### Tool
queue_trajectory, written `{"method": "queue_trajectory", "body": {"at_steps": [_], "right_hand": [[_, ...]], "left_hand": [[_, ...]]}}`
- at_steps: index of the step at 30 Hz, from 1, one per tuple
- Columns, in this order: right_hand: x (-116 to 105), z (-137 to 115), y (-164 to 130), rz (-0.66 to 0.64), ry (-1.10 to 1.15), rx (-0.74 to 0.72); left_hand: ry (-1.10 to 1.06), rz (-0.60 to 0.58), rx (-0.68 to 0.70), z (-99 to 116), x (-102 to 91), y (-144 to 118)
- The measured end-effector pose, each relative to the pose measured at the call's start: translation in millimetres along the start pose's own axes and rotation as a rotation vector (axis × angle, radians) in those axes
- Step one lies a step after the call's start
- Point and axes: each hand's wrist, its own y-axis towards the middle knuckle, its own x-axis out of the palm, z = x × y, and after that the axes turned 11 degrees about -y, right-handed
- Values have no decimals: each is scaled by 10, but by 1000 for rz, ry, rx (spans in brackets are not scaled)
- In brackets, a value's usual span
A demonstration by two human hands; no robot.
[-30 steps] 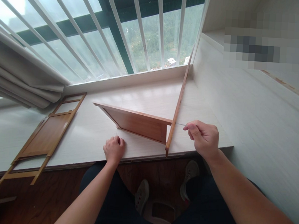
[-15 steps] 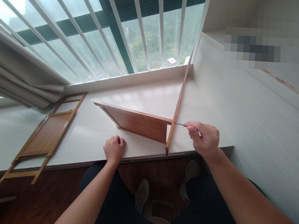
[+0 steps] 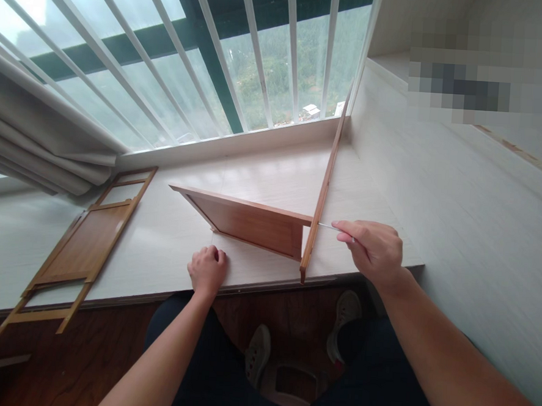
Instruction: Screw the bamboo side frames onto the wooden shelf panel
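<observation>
My right hand (image 3: 376, 249) pinches a slim metal hex key (image 3: 328, 226) between thumb and fingers. Its far tip meets the side of a long wooden rail (image 3: 323, 197). A brown wooden panel (image 3: 251, 223) stands on its edge and joins that rail at an angle. To the left of the panel's lower edge, my left hand (image 3: 207, 269) rests on the pale ledge (image 3: 158, 245), its fingers curled closed. Whatever lies inside those fingers, if anything, is hidden.
Another wooden frame with a panel (image 3: 87, 241) lies at the left, its legs overhanging the ledge. White window bars (image 3: 257, 55) rise behind, beside a grey curtain (image 3: 41, 127). A pale wall (image 3: 458, 208) bounds the right. A stool (image 3: 294, 382) shows below, between my shoes.
My right hand has turned slightly and shifted a little to the right, with its grip on the hex key changed. The left hand, panel and rail have stayed put.
</observation>
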Motion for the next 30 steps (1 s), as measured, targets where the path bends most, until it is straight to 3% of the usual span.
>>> {"method": "queue_trajectory", "body": {"at_steps": [30], "right_hand": [[-71, 54, 72, -29, -60, -87]], "left_hand": [[9, -19, -18, 3, -22, -3]]}}
